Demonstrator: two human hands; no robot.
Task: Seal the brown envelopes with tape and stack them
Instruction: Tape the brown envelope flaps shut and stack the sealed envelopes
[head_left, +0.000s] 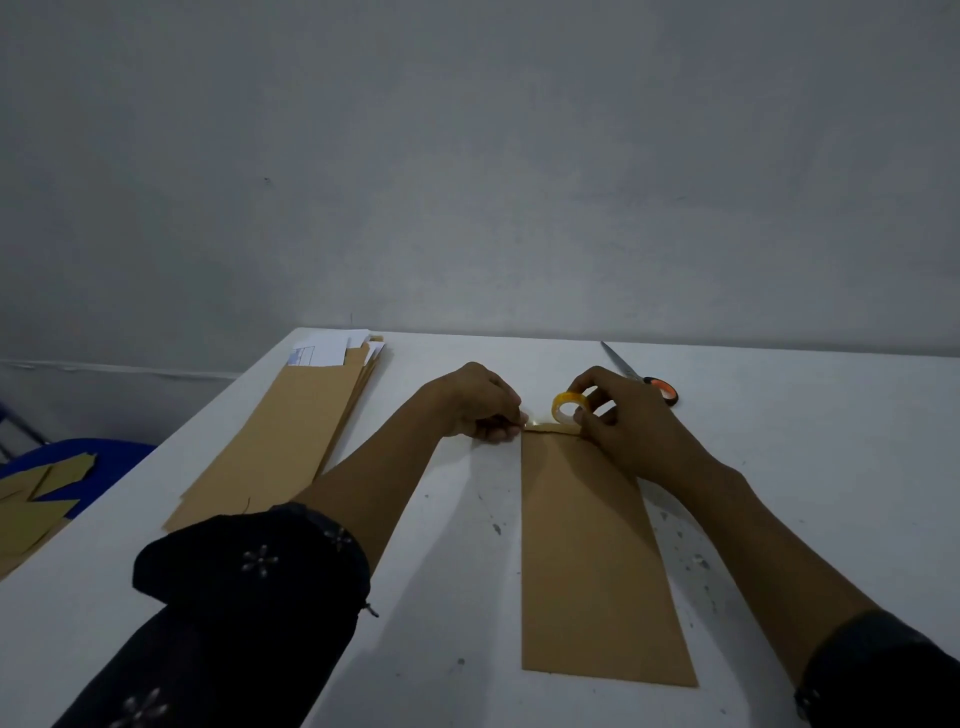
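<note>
Brown envelope (597, 561) lies before you, tape half-run along its far flap; your left hand (480, 402) pinches the tape's free end, your right hand (618, 415) grips the tape roll (567, 406); the envelope pile (291, 436) at far left looks unsealed, papers showing.

Dim, flat light (wide-angle stretch at edges)

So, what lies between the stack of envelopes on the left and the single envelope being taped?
In the head view, the left forearm crosses bare white table between the envelope stack and the single envelope; nothing else lies there.
</note>
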